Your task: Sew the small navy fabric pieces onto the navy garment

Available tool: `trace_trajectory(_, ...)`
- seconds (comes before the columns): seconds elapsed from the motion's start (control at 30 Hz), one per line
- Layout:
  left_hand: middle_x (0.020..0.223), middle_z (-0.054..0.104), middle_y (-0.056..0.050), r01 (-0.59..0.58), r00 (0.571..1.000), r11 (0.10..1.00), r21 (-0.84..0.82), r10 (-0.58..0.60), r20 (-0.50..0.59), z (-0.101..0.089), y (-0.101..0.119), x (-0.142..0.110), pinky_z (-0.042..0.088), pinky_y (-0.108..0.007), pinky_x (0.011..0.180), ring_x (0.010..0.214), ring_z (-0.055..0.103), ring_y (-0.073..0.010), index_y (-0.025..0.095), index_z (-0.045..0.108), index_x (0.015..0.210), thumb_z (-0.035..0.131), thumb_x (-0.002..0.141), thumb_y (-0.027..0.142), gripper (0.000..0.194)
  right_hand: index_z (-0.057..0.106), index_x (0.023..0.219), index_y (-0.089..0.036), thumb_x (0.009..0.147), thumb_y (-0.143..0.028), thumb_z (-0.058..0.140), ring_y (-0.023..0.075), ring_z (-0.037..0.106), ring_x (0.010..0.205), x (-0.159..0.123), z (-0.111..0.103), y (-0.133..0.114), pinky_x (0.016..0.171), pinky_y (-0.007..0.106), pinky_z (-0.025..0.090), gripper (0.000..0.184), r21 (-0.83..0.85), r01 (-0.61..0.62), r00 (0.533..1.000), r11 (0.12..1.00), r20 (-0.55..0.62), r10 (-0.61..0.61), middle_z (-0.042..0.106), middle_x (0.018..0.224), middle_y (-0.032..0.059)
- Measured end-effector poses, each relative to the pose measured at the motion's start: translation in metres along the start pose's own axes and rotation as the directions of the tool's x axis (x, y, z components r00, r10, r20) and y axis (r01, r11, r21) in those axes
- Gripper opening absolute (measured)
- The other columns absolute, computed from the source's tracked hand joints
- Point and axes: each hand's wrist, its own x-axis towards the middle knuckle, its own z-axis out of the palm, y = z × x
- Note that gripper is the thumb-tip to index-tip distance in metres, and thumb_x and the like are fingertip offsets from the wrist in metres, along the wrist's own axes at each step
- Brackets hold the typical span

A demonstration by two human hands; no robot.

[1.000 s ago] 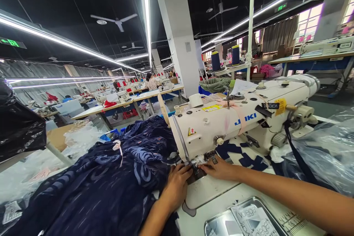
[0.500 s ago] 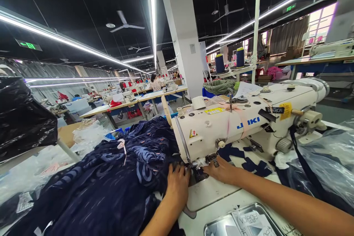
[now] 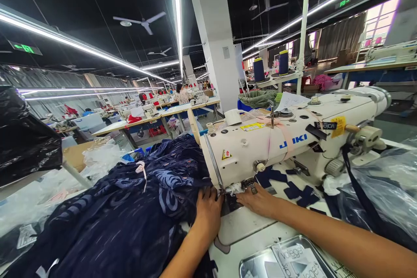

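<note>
A cream sewing machine (image 3: 286, 139) stands in front of me on a white table (image 3: 247, 230). A large navy patterned garment (image 3: 130, 213) is heaped to its left and runs under the needle. My left hand (image 3: 208, 213) lies flat on the fabric just left of the presser foot, fingers stretched out. My right hand (image 3: 257, 200) rests on the machine bed to the right of the needle, fingers extended and pressing down a dark piece of cloth. Navy fabric pieces (image 3: 293, 189) lie behind the right hand under the machine arm.
A metal tray (image 3: 286, 258) with printed labels sits at the near table edge. Clear plastic bags (image 3: 387, 191) fill the right side, a black bag (image 3: 26, 139) the left. Two thread cones (image 3: 270, 67) stand on a rack behind. Other workstations and people lie beyond.
My left hand slid forward from the needle area onto the fabric and flattened. The right hand stayed by the presser foot. The camera shifted slightly.
</note>
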Motion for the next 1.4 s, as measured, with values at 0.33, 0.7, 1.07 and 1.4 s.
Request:
trace_trajectory(0.33,0.108,0.059,-0.014,0.001,1.000,1.000,-0.030,-0.002,-0.018,0.000,0.000,0.007,0.032,-0.043,0.090,0.106,0.047,-0.0285,0.015,0.058,0.108,0.045,0.070,0.001,0.042,0.061,0.079,-0.018,0.084,-0.011,0.041,0.0215,0.060,0.071,0.001,0.012,-0.004,0.068,0.032,0.044,0.022,-0.117,-0.002,0.999,0.993,0.051,0.008,0.065,0.071,0.0062)
trace_trajectory(0.7,0.116,0.056,-0.014,0.031,0.999,0.998,-0.061,-0.030,0.029,-0.004,0.004,0.017,0.031,-0.044,0.095,0.110,0.046,-0.0284,0.014,0.052,0.118,0.043,0.069,-0.003,0.052,0.062,0.088,-0.017,0.085,-0.010,0.041,0.0231,0.058,0.063,-0.004,0.025,-0.004,0.059,0.035,0.045,0.023,-0.102,-0.033,0.999,0.994,-0.027,0.030,0.063,0.067,0.0070)
trace_trajectory(1.07,0.098,0.062,-0.007,-0.269,0.919,0.960,-0.083,0.230,-0.320,-0.045,-0.011,-0.054,0.045,-0.028,0.077,0.086,0.055,-0.0172,0.016,0.059,0.098,0.038,0.078,0.000,0.033,0.060,0.091,-0.015,0.082,-0.006,0.035,0.0223,0.058,0.070,-0.006,0.019,0.010,0.065,0.034,0.043,0.028,0.040,0.080,0.997,0.996,0.010,-0.080,0.063,0.076,0.0087)
trace_trajectory(1.4,0.123,0.050,-0.008,-0.429,0.823,0.806,0.408,0.535,-0.192,-0.038,-0.025,-0.091,0.028,-0.045,0.095,0.116,0.039,-0.0248,0.017,0.057,0.100,0.036,0.086,0.011,0.026,0.060,0.084,-0.012,0.076,-0.005,0.048,0.0210,0.055,0.082,-0.016,-0.030,-0.016,0.075,0.033,0.041,0.016,0.079,-0.017,0.998,0.997,0.055,0.013,0.061,0.088,0.0100)
